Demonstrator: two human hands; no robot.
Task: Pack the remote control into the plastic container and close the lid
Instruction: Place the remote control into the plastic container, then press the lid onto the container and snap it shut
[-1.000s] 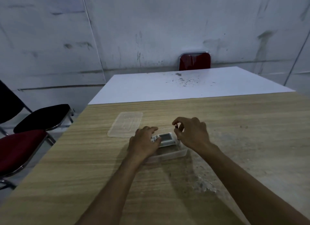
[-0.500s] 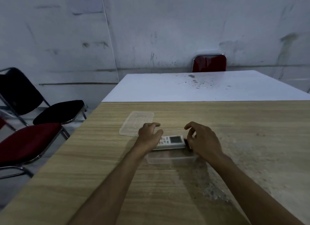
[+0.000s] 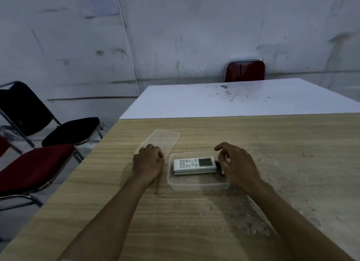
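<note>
A white remote control [image 3: 194,165] with a small screen lies flat inside the clear plastic container [image 3: 198,185] on the wooden table. The clear lid [image 3: 165,140] lies on the table just behind and to the left of the container. My left hand [image 3: 149,162] rests to the left of the container. Its curled fingers cover the lid's near corner, and the frame does not show whether they grip it. My right hand [image 3: 236,164] hovers at the container's right end with its fingers loosely apart, holding nothing. A small dark piece sits by the remote's right end.
The wooden table [image 3: 282,163] meets a white table [image 3: 194,103] behind it. A red chair [image 3: 33,165] and a black chair [image 3: 68,129] stand off the left edge. A red chair back [image 3: 245,71] stands by the far wall.
The remote has gone down into the container and both hands have let go of it. My left hand has moved left to the lid's near corner. The camera view has shifted.
</note>
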